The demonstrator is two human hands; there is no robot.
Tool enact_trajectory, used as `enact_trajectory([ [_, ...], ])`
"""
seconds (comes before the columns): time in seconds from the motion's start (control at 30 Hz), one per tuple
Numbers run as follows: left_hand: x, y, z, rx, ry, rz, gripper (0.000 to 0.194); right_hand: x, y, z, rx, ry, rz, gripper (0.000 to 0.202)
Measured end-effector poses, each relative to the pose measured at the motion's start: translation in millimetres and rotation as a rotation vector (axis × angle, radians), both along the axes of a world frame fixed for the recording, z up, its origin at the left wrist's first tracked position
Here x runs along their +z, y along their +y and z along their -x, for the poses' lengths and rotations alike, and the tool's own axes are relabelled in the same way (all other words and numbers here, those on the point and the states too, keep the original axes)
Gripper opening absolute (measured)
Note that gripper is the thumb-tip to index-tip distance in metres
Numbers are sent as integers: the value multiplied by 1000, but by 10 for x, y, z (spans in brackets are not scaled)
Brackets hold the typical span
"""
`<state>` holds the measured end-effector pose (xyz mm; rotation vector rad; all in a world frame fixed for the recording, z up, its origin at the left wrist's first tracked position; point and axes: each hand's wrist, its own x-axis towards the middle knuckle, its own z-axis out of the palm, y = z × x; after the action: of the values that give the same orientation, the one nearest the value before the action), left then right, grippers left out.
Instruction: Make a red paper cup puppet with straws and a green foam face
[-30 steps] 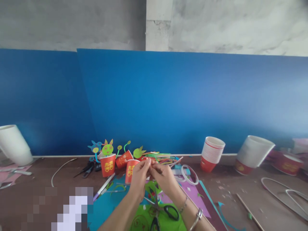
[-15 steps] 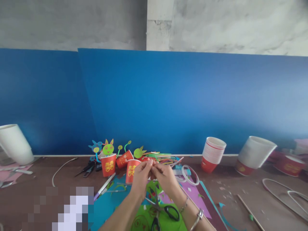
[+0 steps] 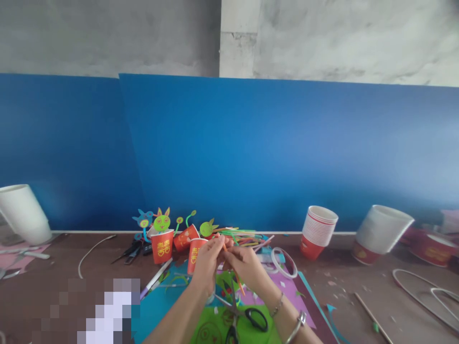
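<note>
My left hand (image 3: pixel 207 258) and my right hand (image 3: pixel 244 260) are close together over the craft papers. A thin orange strip (image 3: pixel 241 287) runs between them, pinched by the fingers of both, with its lower end hanging below my right hand. My left fingers partly cover its upper end. Beneath the hands, black-handled scissors (image 3: pixel 255 319) lie partly open on green paper (image 3: pixel 211 329) with a drawn face. Just left of my left hand stands a red paper cup (image 3: pixel 194 258) with gold characters. A ring of white tape (image 3: pixel 289 267) lies beyond my right wrist.
Decorated red cups (image 3: pixel 162 246) with paper animal figures stand at the back. Behind the hands lies a bundle of coloured strips (image 3: pixel 247 233). Stacked paper cups (image 3: pixel 317 231) are at right. A stick (image 3: pixel 373 317) and a coiled white cable (image 3: pixel 412 291) lie near the right side.
The orange strip now shows between my hands, its end hanging down below my right hand; before, the fingers hid it. My hands have shifted only slightly.
</note>
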<state>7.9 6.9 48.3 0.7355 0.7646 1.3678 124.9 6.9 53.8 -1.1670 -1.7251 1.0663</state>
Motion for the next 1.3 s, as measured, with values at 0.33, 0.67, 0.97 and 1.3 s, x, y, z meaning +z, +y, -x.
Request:
enact_trajectory([
  [0.33,17,-5,18,34,-4,22,45,-28,-14,22,-23,-46,-8,35],
  [0.67,-52,15,0,24,25,30,40,-22,0,6,-23,36,-29,37],
  [0.97,-25,-13,-22,-27,9,27,34,17,-35,25,-41,74,-12,35],
  [1.3,-63,52,68,-2,-18,33,33,-15,2,-19,-12,-72,-1,34],
])
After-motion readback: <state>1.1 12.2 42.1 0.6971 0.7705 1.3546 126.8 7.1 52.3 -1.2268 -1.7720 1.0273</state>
